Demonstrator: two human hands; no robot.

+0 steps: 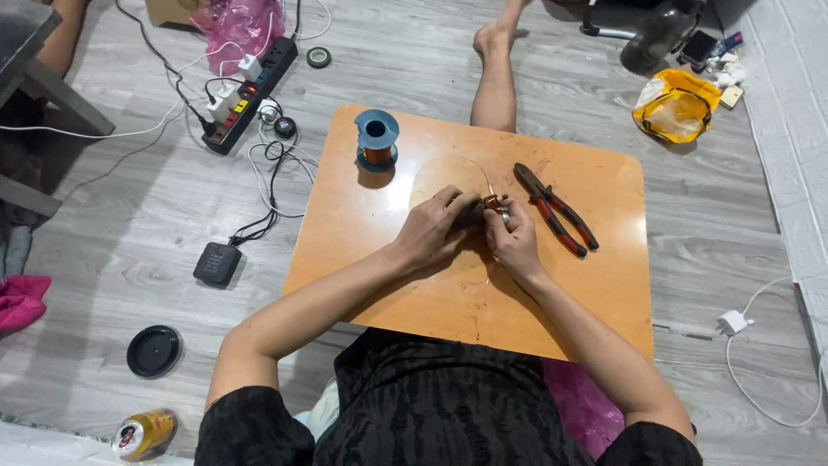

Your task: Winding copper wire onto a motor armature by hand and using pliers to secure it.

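Your left hand [435, 229] and right hand [516, 237] met over the middle of the low wooden table [362, 233], fingers of both pinched shut on a small copper coil [492, 203]. A thin wire arced up from it. Red-handled pliers [556, 210] lay just right; the blue wire spool [377, 138] stood farther back.

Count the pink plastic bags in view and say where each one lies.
2. One pink bag lies on the floor by the power strip; another shows under the table near the right elbow. More may be hidden.
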